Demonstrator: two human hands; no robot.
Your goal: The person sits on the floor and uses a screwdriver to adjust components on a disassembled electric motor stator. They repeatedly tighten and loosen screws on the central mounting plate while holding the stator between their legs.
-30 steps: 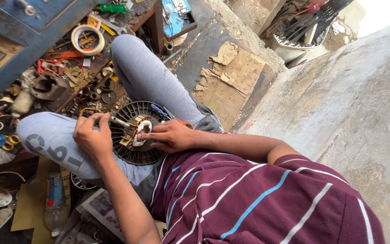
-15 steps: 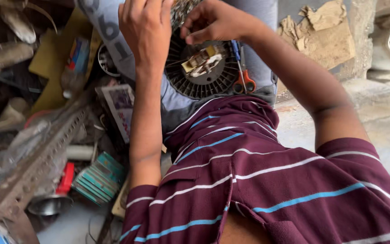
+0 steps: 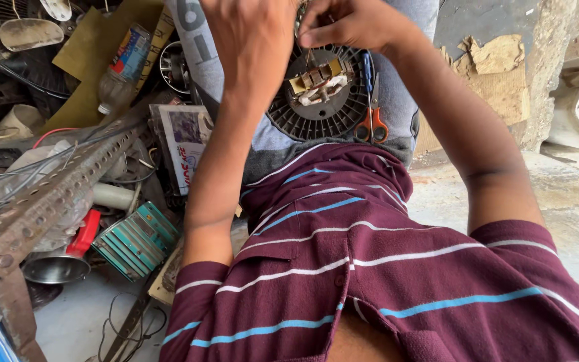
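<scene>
A round black vented fan housing (image 3: pixel 316 117) lies on my lap with a small motor part of brass and white pieces (image 3: pixel 317 84) at its centre. My left hand (image 3: pixel 252 40) hovers over the housing's upper left edge, fingers partly out of frame. At the top edge of the housing, my right hand (image 3: pixel 346 23) pinches thin wires between thumb and fingers. Orange-handled scissors (image 3: pixel 372 110) rest on the right side of the housing against my grey trousers. My maroon striped shirt fills the lower frame.
To the left lies a clutter: a perforated rusty metal angle bar (image 3: pixel 48 201), a teal ribbed box (image 3: pixel 135 238), a plastic bottle (image 3: pixel 118 70), printed paper (image 3: pixel 185 141), a metal funnel (image 3: pixel 55 268), loose wires. Torn cardboard (image 3: pixel 497 74) leans on the concrete wall at right.
The view has tipped further down and shifted, so the housing sits higher in frame. My right hand has closed on the wires at the housing's top edge; my left hand stays alongside.
</scene>
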